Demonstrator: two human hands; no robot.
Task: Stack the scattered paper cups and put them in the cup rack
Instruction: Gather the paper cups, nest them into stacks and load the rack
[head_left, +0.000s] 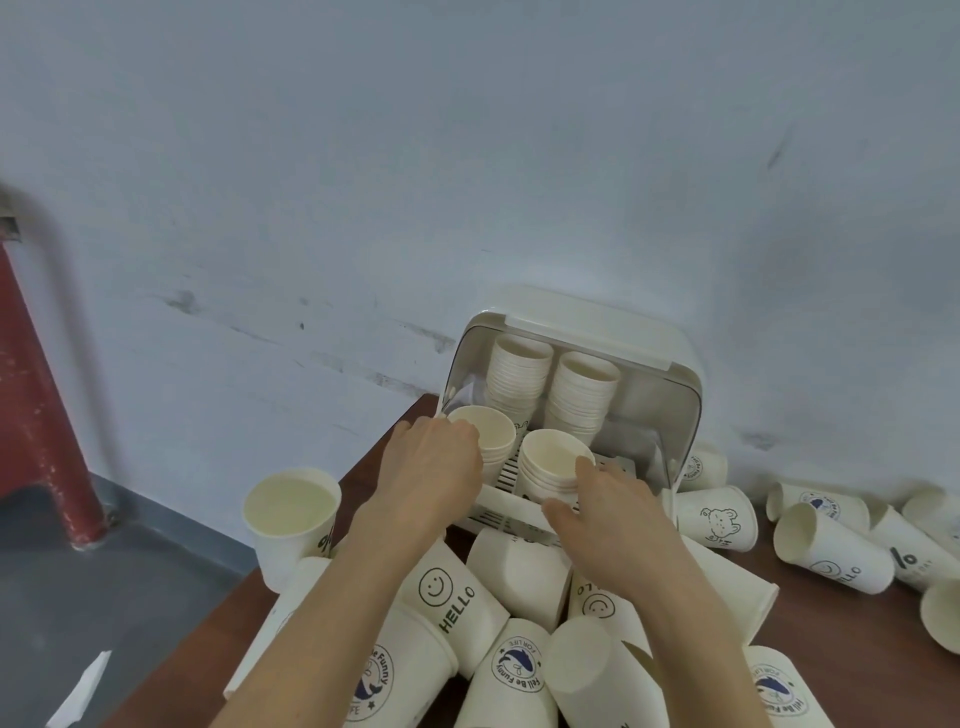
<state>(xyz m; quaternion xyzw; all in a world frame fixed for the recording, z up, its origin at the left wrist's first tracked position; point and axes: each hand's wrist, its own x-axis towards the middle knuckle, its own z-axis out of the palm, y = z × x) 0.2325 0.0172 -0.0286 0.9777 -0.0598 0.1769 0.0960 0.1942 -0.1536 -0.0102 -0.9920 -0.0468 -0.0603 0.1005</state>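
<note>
Both hands hold short cup stacks in the rack (670, 374): left hand (434, 467) wraps the left stack (491, 434), right hand (605, 506) pinches the right stack (553, 462). Loose cups (519, 670) lie near me, below both wrists.

Matt paper cups (719, 521); glossy plastic rack (613, 332).
</note>
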